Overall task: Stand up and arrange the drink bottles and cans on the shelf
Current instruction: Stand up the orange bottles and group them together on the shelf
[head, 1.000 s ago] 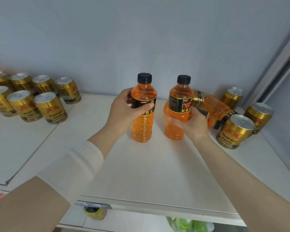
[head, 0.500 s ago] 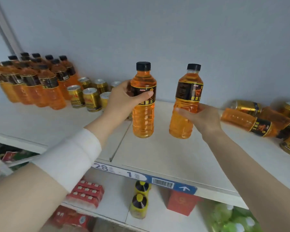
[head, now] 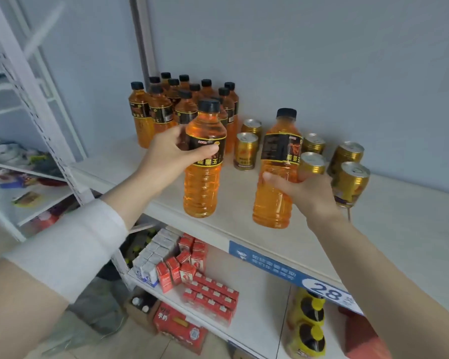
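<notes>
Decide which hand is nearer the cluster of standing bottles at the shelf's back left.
Left. The left hand, gripping a bottle, sits in front of the cluster; the right hand, holding another bottle, is farther right, by the gold cans.

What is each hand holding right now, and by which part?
Left hand grips the left bottle around its label; right hand grips the right bottle just below its label.

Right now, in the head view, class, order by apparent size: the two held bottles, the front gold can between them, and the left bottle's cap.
1. Left bottle and right bottle: alike, so tied.
2. Gold can, though it stands farther back.
3. Cap.
</notes>
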A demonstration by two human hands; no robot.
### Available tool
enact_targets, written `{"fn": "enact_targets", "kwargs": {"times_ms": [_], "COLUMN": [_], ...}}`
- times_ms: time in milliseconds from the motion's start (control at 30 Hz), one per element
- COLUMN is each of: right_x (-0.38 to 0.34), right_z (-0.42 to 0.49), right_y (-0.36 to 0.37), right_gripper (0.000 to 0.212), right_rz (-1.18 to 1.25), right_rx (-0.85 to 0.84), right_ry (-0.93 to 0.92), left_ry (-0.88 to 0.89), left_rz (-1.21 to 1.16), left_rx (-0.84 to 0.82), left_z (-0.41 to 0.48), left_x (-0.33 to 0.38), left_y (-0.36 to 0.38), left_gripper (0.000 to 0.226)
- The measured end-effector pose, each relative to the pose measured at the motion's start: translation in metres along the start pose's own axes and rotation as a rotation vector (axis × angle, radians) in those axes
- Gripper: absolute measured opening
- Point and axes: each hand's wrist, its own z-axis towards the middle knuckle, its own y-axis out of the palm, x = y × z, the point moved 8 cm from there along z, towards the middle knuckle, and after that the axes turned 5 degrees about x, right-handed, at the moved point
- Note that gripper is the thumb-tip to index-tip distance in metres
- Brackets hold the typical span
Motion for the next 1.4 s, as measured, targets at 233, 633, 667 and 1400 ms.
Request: {"fn": "enact_targets", "kwargs": {"times_ms": [233, 633, 667, 1400], "right_x": [-0.044, -0.082, -0.082, -0.055], "right_z": [0.033, 0.058, 0.058, 0.049], "right_y": [0.126, 0.295, 0.304, 0.351], "right_gripper": [0.035, 0.068, 0.067, 0.071], "right_rz": [0.004, -0.199, -0.207, -0.137], "right_rx": [-0.125, 0.17, 0.211, 0.382], "right_ry": [-0.094, -0.175, -0.16, -0.019], "left_ry": [-0.025, -0.035, -0.029, 0.001], "left_rz": [0.069, 0.028, 0.019, -0.155], "left_rx": [0.075, -0.123, -0.154, -0.423], "left_z": [0.06, 0.181, 0.189, 0.228], "left_x": [-0.056, -0.163, -0.171, -0.208], "left_y": [-0.106, -0.2, -0.201, -0.182], "left_gripper": [0.027, 0.033, 0.037, 0.05]}}
